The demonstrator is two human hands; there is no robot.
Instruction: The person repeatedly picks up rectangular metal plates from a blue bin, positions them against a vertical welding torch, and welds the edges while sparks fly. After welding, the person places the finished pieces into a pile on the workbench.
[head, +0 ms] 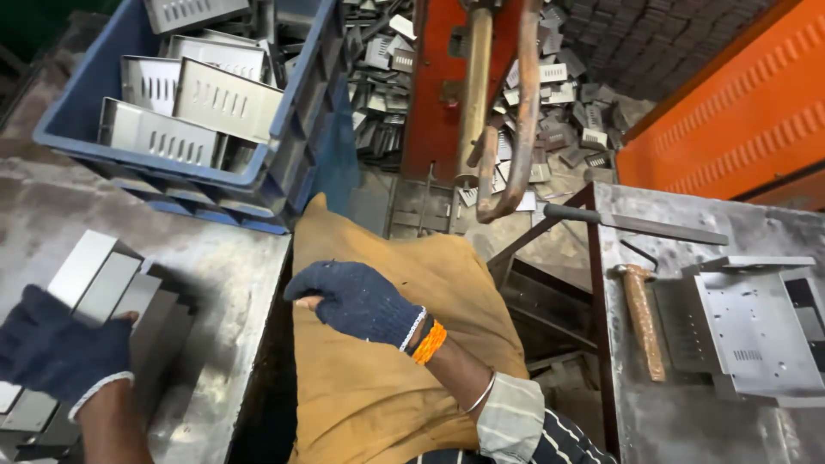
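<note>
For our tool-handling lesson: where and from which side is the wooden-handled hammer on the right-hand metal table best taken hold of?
Probably grip the wooden-handled hammer around the lower half of its handle, coming from above. It lies flat on the grey metal table with its head at the far end, close to the perforated steel panel; the near handle end lies free.

Crate sits at the back of the left tabletop, panels stacked in it. Nearer, blocks lie under the left hand. Right hand hovers over the cloth between tabletops. Hammer lies on the right tabletop, left of the plate.
</note>
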